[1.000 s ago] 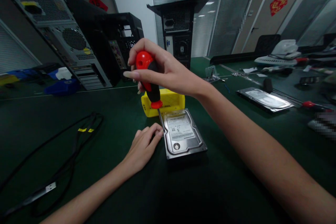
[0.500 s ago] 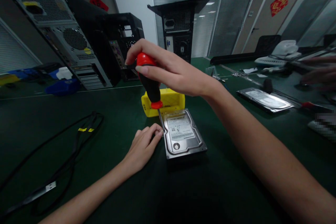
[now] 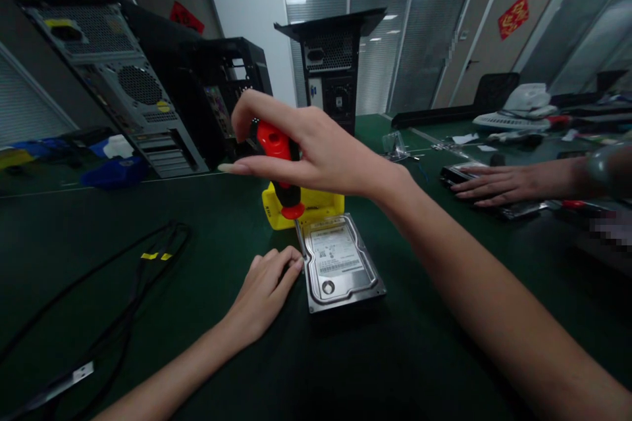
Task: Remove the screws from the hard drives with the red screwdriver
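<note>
A silver hard drive [image 3: 340, 265] lies label up on the green table. My right hand [image 3: 316, 151] is around the red and black handle of a screwdriver [image 3: 288, 196], its thumb stretched loosely past the handle and its fingers curled behind it. The screwdriver stands slightly tilted, with its tip at the left edge of the drive. My left hand [image 3: 266, 283] rests on the table beside that edge. Its thumb and forefinger are closed together next to the tip; anything between them is hidden. Just behind the drive sits a yellow plastic bin [image 3: 323, 204].
Computer cases [image 3: 148, 92] stand along the back. Black cables [image 3: 133, 299] lie at left, near a blue bin [image 3: 114, 172]. At right, another person's hand [image 3: 513, 183] lies on a second hard drive [image 3: 451, 174].
My right thumb has straightened and the fingers have shifted round the screwdriver handle. The other person's hand has come down onto the second drive. My left hand stays at the drive's edge.
</note>
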`<state>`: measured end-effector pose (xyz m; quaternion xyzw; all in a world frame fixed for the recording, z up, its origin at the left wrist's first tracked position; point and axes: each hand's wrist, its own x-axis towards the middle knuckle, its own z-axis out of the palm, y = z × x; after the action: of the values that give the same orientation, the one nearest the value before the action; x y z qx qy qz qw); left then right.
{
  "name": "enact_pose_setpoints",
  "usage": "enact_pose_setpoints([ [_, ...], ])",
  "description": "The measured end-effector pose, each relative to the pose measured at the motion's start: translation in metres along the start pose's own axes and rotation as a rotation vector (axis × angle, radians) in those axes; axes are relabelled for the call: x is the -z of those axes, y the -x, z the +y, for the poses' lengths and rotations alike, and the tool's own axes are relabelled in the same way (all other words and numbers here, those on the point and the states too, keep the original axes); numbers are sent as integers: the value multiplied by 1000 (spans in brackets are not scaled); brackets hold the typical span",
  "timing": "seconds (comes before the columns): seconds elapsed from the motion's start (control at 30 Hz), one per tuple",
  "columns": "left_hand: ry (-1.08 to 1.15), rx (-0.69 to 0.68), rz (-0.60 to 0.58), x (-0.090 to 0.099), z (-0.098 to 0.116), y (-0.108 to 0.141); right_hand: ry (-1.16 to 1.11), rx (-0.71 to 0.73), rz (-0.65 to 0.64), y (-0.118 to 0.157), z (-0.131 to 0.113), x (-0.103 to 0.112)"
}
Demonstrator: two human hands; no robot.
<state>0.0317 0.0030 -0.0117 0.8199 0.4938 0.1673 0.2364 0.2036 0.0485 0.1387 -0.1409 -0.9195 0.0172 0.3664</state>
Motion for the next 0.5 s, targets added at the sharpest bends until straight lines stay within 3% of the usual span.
enact_pose_setpoints([
  [0.23, 7, 15, -6, -1, -3, 0, -36, -69, -85, 6, 1, 16],
  [0.37, -16, -1, 86, -4, -14, -2, 35, -35, -43, 2, 12, 13],
  [0.47, -13, -51, 101, -10, -23, -1, 134, -125, -22, -1, 21, 8],
  [0.5, -10, -62, 154, -13, -25, 0, 136, -136, -35, -1, 23, 8],
])
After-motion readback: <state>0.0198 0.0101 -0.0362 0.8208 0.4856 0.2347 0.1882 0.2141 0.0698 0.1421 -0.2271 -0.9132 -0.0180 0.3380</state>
